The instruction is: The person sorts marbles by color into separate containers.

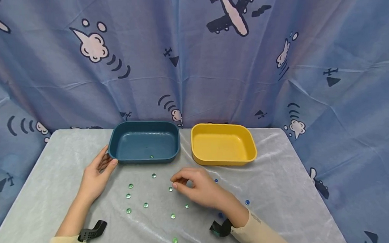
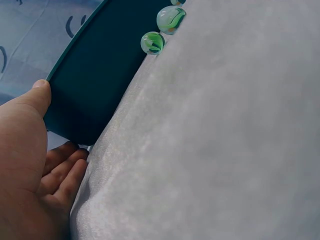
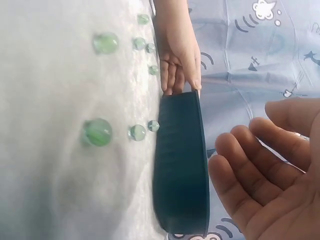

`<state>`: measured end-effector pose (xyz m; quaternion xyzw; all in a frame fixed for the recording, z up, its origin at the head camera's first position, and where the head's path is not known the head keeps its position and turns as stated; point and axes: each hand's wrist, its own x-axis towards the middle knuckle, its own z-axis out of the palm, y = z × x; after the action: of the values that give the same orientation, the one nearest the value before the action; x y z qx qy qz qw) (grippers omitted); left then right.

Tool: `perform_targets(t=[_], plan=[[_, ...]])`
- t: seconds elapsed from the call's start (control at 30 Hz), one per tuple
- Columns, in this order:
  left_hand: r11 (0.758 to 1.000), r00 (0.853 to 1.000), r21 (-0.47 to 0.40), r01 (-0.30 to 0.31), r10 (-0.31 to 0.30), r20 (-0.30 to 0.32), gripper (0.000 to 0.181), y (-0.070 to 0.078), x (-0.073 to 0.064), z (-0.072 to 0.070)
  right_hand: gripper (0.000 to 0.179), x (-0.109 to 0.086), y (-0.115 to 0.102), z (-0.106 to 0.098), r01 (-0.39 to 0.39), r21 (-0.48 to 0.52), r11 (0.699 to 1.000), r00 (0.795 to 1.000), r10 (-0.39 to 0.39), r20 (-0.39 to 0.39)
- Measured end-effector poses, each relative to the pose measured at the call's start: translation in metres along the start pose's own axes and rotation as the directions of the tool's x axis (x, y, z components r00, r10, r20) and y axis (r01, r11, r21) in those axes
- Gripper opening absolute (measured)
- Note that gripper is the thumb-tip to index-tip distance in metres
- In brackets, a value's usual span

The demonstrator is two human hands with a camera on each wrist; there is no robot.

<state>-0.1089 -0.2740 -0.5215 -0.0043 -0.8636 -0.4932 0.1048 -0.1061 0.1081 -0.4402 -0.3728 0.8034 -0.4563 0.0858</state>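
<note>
A dark blue tray (image 1: 144,141) and a yellow tray (image 1: 223,143) stand side by side at the back of the table. My left hand (image 1: 106,159) rests against the blue tray's near left corner, thumb on its wall (image 2: 95,85) and fingers fairly straight. My right hand (image 1: 179,182) hovers over scattered green marbles, fingertips bent down just above one green marble (image 1: 170,189). Its palm (image 3: 260,170) holds nothing in the right wrist view. One green marble (image 1: 151,156) lies inside the blue tray. Two green marbles (image 2: 152,42) sit near the tray's front wall.
Several more green marbles (image 1: 146,204) lie on the pale grey table cloth (image 1: 282,190) in front of the trays. Two blue marbles (image 1: 247,202) lie to the right of my right hand. A blue curtain with plane prints (image 1: 191,56) hangs behind the table.
</note>
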Motion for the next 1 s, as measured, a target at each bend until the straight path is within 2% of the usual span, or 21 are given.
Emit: perform_targets(t=[0.13, 0.33, 0.57, 0.67, 0.87, 1.0], plan=[[1.000, 1.000, 0.006, 0.001, -0.001, 0.001, 0.073, 0.000, 0.002, 0.000, 0.014, -0.008, -0.002, 0.002, 0.011, 0.020, 1.000, 0.999, -0.012, 0.049], [1.000, 1.000, 0.009, -0.001, 0.001, -0.004, 0.073, 0.000, 0.002, 0.001, 0.016, -0.020, -0.002, 0.010, 0.075, 0.030, 0.997, 0.991, -0.078, 0.108], [1.000, 1.000, 0.010, 0.000, 0.000, -0.007, 0.072, 0.000, 0.001, 0.002, 0.014, -0.037, -0.002, 0.021, 0.082, 0.057, 0.995, 0.979, -0.091, 0.181], [1.000, 1.000, 0.011, 0.001, -0.001, -0.004, 0.072, 0.000, 0.001, 0.002, 0.014, -0.043, -0.002, 0.026, 0.096, 0.069, 0.993, 0.972, -0.108, 0.211], [1.000, 1.000, 0.009, 0.006, -0.006, -0.002, 0.073, 0.001, -0.001, 0.002, 0.018, -0.051, -0.001, 0.034, 0.072, 0.122, 0.990, 0.952, -0.105, 0.286], [1.000, 1.000, 0.003, 0.002, -0.002, -0.004, 0.072, 0.002, 0.000, 0.001, 0.016, -0.056, 0.001, 0.040, 0.110, 0.139, 0.984, 0.941, -0.148, 0.304]])
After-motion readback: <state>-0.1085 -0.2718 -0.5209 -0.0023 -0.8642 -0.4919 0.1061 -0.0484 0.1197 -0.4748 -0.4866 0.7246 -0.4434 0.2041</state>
